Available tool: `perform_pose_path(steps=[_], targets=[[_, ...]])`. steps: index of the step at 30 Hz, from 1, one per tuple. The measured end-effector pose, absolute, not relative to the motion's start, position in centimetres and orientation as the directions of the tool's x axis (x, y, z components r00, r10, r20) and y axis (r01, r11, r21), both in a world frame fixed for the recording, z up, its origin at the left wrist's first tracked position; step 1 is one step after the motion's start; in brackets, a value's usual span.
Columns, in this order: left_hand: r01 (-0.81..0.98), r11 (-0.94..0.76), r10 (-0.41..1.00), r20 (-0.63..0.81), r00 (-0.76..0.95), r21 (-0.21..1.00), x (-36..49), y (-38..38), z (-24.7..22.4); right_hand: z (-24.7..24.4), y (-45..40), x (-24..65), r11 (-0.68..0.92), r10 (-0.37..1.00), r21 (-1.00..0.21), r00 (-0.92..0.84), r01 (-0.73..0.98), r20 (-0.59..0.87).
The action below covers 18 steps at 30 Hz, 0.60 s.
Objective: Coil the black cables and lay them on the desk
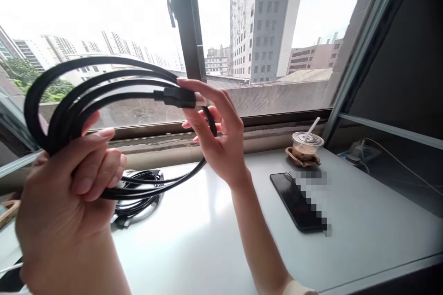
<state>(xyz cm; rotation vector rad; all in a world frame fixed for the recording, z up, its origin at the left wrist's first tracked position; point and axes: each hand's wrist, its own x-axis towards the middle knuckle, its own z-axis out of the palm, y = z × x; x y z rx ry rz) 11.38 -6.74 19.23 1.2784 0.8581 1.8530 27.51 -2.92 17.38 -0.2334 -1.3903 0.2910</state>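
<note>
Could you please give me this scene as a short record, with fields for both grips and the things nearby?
Left grip: closed around a coiled black cable
Right grip: holding the cable's connector
Cable position: raised above the white table, partly in front of the window
Table, left: second black coil
Table, right: dark phone lying flat; lidded cup with straw, in a brown holder
Beyond window: buildings

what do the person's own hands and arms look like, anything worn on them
The left grip and right grip are bare human hands, with no glove, ring or watch showing. The right forearm is bare down to a pale cream sleeve at the bottom edge; whether the left arm has a matching sleeve can't be told.
</note>
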Motion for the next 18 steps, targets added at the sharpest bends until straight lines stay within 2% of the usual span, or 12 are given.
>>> perform_pose_path(steps=[5,8,11,16,18], targets=[[-0.219,-0.528,0.836,0.456,-0.305,0.820,12.0,-7.4,19.6,17.3,-3.5,27.6,0.905,0.391,-0.401,0.097,0.139,0.915],[-0.122,-0.537,0.841,0.519,-0.151,0.834,11.2,-7.4,19.4,17.0,-3.2,27.6,0.887,0.394,-0.408,0.107,0.217,0.913],[-0.038,-0.515,0.856,0.516,0.029,0.856,10.0,-7.0,19.0,16.9,-2.7,27.8,0.877,0.408,-0.417,0.090,0.240,0.909],[0.227,-0.357,0.933,0.338,0.119,0.906,9.3,-4.2,18.4,16.8,-1.2,28.6,0.815,0.449,-0.456,0.106,0.358,0.887],[0.322,-0.287,0.958,0.264,0.115,0.902,9.5,-2.0,17.6,16.2,0.2,29.2,0.772,0.515,-0.495,0.066,0.399,0.855]])
